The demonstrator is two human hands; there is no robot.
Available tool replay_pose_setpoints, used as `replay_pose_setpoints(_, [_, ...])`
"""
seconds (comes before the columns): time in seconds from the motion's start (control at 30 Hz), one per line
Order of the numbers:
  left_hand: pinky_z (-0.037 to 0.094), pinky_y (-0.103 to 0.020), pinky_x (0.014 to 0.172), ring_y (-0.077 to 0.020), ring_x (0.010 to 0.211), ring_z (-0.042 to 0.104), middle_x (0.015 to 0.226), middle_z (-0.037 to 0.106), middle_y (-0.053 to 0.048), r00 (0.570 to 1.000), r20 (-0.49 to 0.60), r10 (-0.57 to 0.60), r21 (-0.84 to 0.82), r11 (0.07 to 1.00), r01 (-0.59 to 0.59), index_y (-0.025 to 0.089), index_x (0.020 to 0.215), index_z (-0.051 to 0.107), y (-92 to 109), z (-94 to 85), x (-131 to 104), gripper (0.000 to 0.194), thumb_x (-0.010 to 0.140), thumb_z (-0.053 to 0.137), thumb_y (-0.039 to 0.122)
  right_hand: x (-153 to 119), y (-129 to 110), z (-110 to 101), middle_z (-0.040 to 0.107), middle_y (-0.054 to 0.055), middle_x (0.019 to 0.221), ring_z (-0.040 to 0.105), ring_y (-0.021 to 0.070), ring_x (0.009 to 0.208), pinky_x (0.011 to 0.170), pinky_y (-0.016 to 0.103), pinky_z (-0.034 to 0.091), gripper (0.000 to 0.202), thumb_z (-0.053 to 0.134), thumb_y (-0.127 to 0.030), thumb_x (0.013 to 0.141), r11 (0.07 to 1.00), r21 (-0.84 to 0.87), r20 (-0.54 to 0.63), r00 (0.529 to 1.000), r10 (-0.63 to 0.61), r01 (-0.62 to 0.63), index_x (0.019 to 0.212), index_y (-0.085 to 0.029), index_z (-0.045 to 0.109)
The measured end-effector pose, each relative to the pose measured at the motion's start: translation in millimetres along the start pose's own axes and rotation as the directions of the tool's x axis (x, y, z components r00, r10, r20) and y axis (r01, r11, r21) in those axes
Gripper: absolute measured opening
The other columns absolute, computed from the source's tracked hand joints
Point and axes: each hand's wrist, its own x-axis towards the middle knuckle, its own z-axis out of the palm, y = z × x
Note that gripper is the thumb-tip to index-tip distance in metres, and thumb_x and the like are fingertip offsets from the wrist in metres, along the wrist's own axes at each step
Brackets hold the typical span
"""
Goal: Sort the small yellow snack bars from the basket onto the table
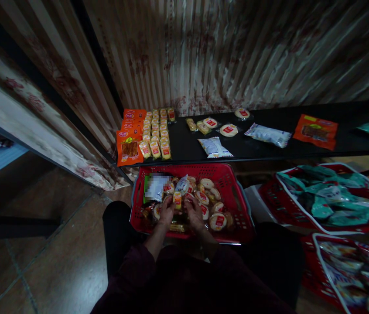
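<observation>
Both of my hands are inside a red plastic basket [241, 198] that rests between my knees. My left hand [166, 213] is closed, its fingertips on a small yellow wrapped snack [177, 200] that stands upright between the two hands. Just right of it, my right hand [194, 212] has its fingers curled in among the packets; what they grip is hard to make out. Round wrapped crackers [217, 221] with red labels fill the right side of the basket. A blue-white packet [182, 185] lies beyond my fingers, and a green-edged bag [146, 189] lies at the left.
On the black shelf [184, 148] ahead, orange snack bags [128, 146] and rows of yellow wrapped snacks [155, 135] stand at the left. Loose round crackers [228, 130], blue-white bags [268, 134] and an orange bag [315, 131] lie farther right. More red baskets [271, 205] stand at my right.
</observation>
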Motion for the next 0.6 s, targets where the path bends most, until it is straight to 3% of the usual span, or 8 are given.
replay_pose_setpoints(0.2, [0.053, -0.029, 0.073, -0.0168, 0.084, 0.065, 0.103, 0.069, -0.010, 0.998, -0.068, -0.015, -0.137, 0.991, 0.005, 0.017, 0.116, 0.061, 0.4, -3.5, 1.6, 0.056, 0.062, 0.072, 0.013, -9.3, -14.6, 5.8, 0.070, 0.003, 0.086, 0.062, 0.0197, 0.075, 0.072, 0.034, 0.049, 0.030, 0.062, -0.046, 0.069, 0.995, -0.095, 0.148, 0.989, -0.003, 0.017, 0.087, -0.023, 0.066])
replay_pose_setpoints(0.6, [0.046, -0.025, 0.074, -0.0152, 0.084, 0.062, 0.098, 0.069, -0.007, 0.999, -0.044, -0.025, -0.113, 0.993, 0.019, 0.018, 0.116, 0.064, 4.3, -2.1, -4.1, 0.063, 0.053, 0.073, 0.013, -8.8, -12.7, 4.8, 0.072, 0.003, 0.094, 0.064, 0.0227, 0.090, 0.085, 0.039, 0.049, 0.032, 0.062, -0.049, 0.070, 0.992, -0.121, 0.166, 0.986, -0.008, 0.028, 0.090, -0.025, 0.070])
